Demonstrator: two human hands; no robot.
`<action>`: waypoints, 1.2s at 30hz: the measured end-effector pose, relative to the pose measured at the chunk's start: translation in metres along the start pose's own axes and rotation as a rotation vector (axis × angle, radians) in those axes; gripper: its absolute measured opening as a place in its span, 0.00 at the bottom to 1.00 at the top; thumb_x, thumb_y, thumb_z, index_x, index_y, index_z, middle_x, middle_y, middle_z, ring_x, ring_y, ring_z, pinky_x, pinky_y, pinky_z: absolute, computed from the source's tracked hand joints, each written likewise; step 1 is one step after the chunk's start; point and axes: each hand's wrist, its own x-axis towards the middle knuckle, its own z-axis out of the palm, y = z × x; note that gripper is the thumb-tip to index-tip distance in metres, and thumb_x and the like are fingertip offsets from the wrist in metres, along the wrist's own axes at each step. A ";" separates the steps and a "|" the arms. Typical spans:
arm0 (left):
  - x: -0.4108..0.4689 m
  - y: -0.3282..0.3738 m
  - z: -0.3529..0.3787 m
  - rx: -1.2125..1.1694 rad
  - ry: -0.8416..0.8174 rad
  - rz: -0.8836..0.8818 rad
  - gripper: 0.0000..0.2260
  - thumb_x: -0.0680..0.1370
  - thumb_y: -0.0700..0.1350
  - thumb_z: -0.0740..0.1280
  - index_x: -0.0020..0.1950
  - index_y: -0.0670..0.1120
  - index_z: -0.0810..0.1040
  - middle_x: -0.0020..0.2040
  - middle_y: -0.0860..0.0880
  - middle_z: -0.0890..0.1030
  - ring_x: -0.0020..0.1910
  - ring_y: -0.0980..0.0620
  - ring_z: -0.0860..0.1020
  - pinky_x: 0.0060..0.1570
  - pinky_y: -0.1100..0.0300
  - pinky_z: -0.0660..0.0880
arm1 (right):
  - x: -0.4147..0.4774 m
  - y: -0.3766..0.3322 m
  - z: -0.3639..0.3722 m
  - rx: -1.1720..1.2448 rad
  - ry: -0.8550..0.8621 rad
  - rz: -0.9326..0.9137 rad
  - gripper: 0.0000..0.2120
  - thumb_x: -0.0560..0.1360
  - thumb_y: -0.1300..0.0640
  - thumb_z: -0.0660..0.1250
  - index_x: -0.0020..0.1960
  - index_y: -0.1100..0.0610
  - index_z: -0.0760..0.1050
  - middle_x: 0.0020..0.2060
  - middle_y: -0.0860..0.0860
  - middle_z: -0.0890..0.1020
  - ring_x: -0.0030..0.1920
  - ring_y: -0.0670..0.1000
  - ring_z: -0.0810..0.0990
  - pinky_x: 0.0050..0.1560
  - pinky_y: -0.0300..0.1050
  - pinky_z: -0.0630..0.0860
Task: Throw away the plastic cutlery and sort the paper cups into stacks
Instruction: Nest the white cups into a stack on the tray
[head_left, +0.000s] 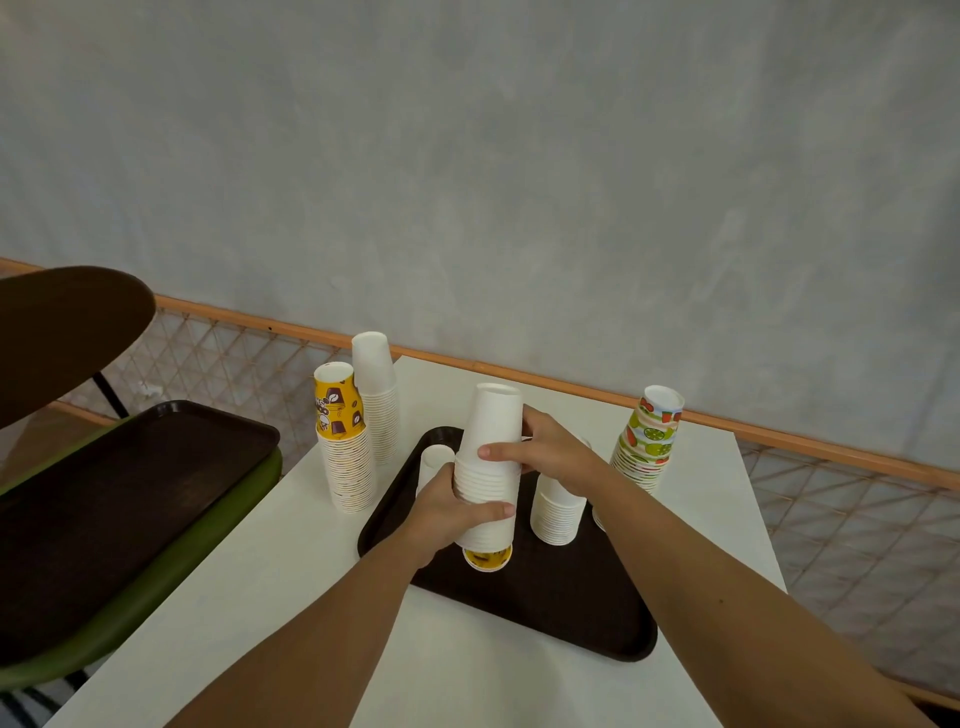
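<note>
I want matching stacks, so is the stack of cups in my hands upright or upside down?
Upside down: the white stack shows its closed base on top, rims facing down.

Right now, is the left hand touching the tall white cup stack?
Touching. Head view: the left hand grips the white cup stack, fingers curled across its front.
</note>
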 end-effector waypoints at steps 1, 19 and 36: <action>0.000 0.000 0.000 -0.008 0.001 0.001 0.31 0.66 0.47 0.77 0.65 0.50 0.67 0.55 0.52 0.75 0.56 0.52 0.73 0.52 0.58 0.73 | 0.000 -0.001 0.000 0.001 0.008 -0.002 0.31 0.69 0.52 0.74 0.68 0.52 0.65 0.60 0.50 0.75 0.60 0.52 0.75 0.55 0.49 0.78; -0.002 0.010 0.006 0.035 0.055 0.068 0.38 0.66 0.48 0.77 0.70 0.52 0.59 0.57 0.53 0.72 0.58 0.52 0.72 0.60 0.52 0.73 | 0.003 -0.017 -0.022 0.019 0.032 -0.065 0.31 0.68 0.52 0.75 0.67 0.50 0.66 0.59 0.47 0.76 0.58 0.50 0.75 0.50 0.44 0.77; 0.003 0.007 0.015 0.020 0.069 0.054 0.37 0.67 0.47 0.77 0.70 0.53 0.61 0.57 0.54 0.71 0.57 0.53 0.70 0.57 0.56 0.69 | 0.013 -0.045 -0.063 0.151 0.192 -0.185 0.29 0.67 0.54 0.76 0.65 0.53 0.69 0.58 0.52 0.78 0.57 0.52 0.78 0.52 0.53 0.80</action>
